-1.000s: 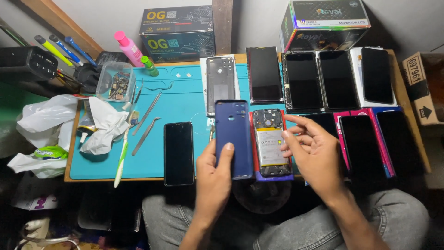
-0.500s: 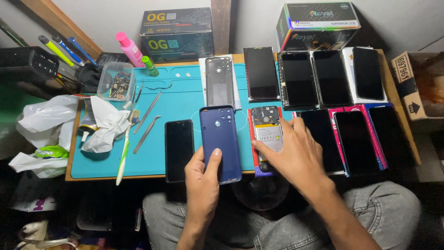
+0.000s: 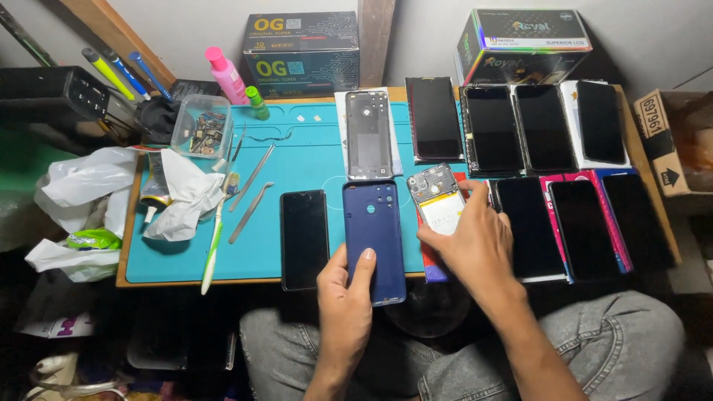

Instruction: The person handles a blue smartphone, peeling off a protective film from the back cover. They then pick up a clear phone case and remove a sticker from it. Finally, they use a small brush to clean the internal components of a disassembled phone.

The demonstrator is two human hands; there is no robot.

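My left hand (image 3: 346, 304) holds a dark blue phone back cover (image 3: 373, 238) by its lower end, thumb on its face, above the near edge of the teal work mat (image 3: 297, 160). My right hand (image 3: 475, 241) rests flat on an opened phone (image 3: 438, 202) with its battery and board showing; the fingers cover its lower part. A black phone (image 3: 304, 238) lies face up just left of the blue cover. A grey phone frame (image 3: 369, 134) lies beyond the cover.
Several black screens (image 3: 546, 130) lie in rows on the right. Tweezers (image 3: 251, 202), a toothbrush (image 3: 213, 245), a clear parts tub (image 3: 202, 126), a pink bottle (image 3: 226, 74) and crumpled tissue (image 3: 182, 194) sit on the left. Boxes (image 3: 301, 52) stand at the back.
My left hand has carried the blue cover slightly left and nearer to me. My right hand has come down from a fingertip touch to lie flat on the opened phone.
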